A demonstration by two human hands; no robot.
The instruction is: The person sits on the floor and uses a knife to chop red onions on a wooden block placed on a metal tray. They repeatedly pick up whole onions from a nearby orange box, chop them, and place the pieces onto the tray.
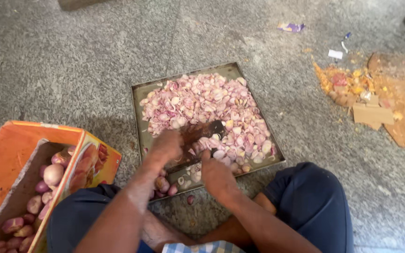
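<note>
Head view, looking down at a person seated cross-legged on a speckled grey stone floor [71, 61].

A square metal tray [139, 100] is set on the floor just in front of the legs. It is heaped with sliced pink-and-white shallot pieces [202, 103], piled thickest toward the far and right sides. A few whole peeled shallots [162, 185] are seen at the near edge of the tray, between the two forearms, and one small piece lies on the floor just outside the rim.

A dark upright blade [202, 131] is seen standing over the near part of the tray, with slices around and beyond it. The left hand [167, 143] is closed at the left side of the blade, touching it; what is pinched in its fingers cannot be told, as the hand is blurred. The right hand [216, 171] is placed just right of the blade's base, fingers curled, the fingertip resting against the lower edge of the blade; whether anything is gripped there cannot be told.

At the left, touching the knee, an orange cardboard box [5, 154] is seen open, with whole unsliced shallots [48, 180] lying inside along its right wall.

To the right, well apart from the tray, a scatter of orange and yellow scraps and torn cardboard bits [366, 98] is spread on the floor. Dark blue trousers [310, 201] are worn.
</note>
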